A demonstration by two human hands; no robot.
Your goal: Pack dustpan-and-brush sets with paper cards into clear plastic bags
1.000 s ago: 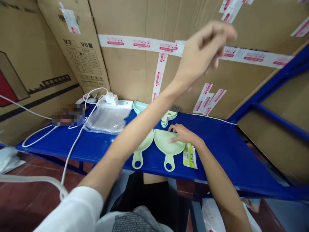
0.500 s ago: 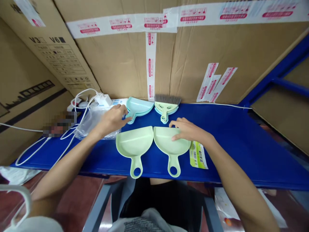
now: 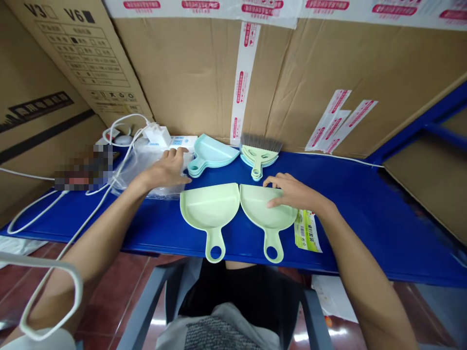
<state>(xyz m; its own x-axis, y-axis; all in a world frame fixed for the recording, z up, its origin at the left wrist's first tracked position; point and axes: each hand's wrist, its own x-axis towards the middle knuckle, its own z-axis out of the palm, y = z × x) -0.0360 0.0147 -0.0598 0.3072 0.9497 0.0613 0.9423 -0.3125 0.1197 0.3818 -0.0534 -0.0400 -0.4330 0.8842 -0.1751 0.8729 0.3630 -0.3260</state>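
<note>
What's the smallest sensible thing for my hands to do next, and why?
Probably close your right hand on the right-hand green dustpan. Its thumb is already over the pan and its fingers reach past the far edge, so a light pinch looks like the shortest move. Your left hand is farther off, by the blue dustpans.

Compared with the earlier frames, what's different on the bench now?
The left hand, first raised across in front of the cardboard, has come down and left, beside the light blue dustpans; their stack looks slightly turned. I can't confirm anything taken hold of or let go. The right hand stays at the right green dustpan; both green dustpans and the hand brooms look unmoved.
</note>
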